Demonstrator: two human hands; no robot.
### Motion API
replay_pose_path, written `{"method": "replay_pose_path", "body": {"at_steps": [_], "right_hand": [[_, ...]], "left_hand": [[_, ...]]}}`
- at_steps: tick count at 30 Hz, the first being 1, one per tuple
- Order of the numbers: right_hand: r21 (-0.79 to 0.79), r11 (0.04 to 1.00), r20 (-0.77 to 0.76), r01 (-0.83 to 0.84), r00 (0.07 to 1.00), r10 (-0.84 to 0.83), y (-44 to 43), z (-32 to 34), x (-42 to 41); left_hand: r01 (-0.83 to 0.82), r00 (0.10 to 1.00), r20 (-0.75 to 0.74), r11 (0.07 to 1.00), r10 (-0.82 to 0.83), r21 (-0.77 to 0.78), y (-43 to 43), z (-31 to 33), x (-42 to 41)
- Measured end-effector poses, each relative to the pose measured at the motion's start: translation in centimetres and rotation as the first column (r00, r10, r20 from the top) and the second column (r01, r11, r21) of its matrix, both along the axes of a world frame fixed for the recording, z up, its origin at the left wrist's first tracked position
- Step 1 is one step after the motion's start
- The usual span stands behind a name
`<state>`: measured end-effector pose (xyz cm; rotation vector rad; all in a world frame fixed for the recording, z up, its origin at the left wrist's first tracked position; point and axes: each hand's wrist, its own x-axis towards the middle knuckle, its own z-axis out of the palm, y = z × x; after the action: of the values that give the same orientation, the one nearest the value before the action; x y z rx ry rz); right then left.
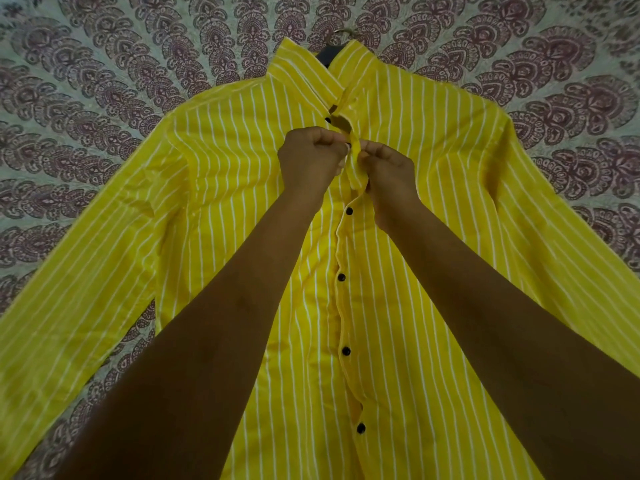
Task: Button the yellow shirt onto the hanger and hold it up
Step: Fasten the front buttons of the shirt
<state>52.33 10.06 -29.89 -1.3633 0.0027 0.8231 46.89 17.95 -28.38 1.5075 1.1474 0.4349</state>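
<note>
Yellow shirt [242, 202] with thin white stripes is lying flat, front side up, on a patterned bedspread [104, 64]. Collar [304, 69] points to 12 o'clock, the hem runs off the frame at 6, and the sleeves [69, 271] fan out toward 8 and 4 o'clock. The hanger [325, 55] is inside it: we only see a dark bit poking out of the neck opening plus a thin metal hook [346, 30] just past the collar at 12.

Both our arms reach in from 6 o'clock and meet on the chest, a bit below the collar. Our left hand [311, 157] is curled up at the 9 o'clock side of the placket [355, 164] and pinches its edge with curled fingers. Our right hand [388, 168] is at the 3 o'clock side doing the same, fingers curled and pinching that same yellow strip, so the two hands are nearly touching with the fabric bunched up between them. Can't tell whether there's a button in the pinch, the fingers hide it.

From the hands toward 6 o'clock, four dark buttons [341, 277] sit in a row down the front and the shirt looks closed along there. Toward 12, the top button [327, 119] sits right under the collar, and the front gapes open beside it.
</note>
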Motion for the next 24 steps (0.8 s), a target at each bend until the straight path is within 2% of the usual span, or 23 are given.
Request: {"method": "replay_pose_path", "body": {"at_steps": [4, 8, 13, 17, 21, 24], "right_hand": [[-0.045, 0.999, -0.017, -0.010, 1.000, 0.009, 0.1, -0.2, 0.3], [-0.071, 0.997, 0.115, 0.016, 0.993, -0.007, -0.1, -0.1, -0.1], [-0.136, 0.990, 0.226, 0.039, 0.974, -0.007, 0.2, -0.5, 0.0], [-0.222, 0.973, 0.400, 0.059, 0.916, 0.036, 0.8, -1.0, -0.1], [-0.240, 0.967, 0.471, 0.085, 0.881, 0.040, 1.4, -1.1, -0.6], [-0.255, 0.960, 0.545, 0.115, 0.837, 0.044, 1.6, -1.1, -0.9]], "left_hand": [[0.009, 1.000, 0.013, 0.999, -0.009, -0.053, 0.3, 0.2, -0.2], [0.046, 0.999, 0.018, 0.992, -0.044, -0.119, 0.5, 0.3, -0.1], [0.111, 0.994, -0.003, 0.985, -0.112, -0.129, 0.8, 0.1, -0.4], [0.075, 0.997, -0.026, 0.989, -0.078, -0.124, 1.2, 0.1, -0.4], [0.058, 0.996, -0.062, 0.995, -0.063, -0.075, 1.7, 0.3, 0.0], [0.015, 0.998, -0.060, 0.988, -0.025, -0.151, 1.8, 0.5, 0.4]]}}
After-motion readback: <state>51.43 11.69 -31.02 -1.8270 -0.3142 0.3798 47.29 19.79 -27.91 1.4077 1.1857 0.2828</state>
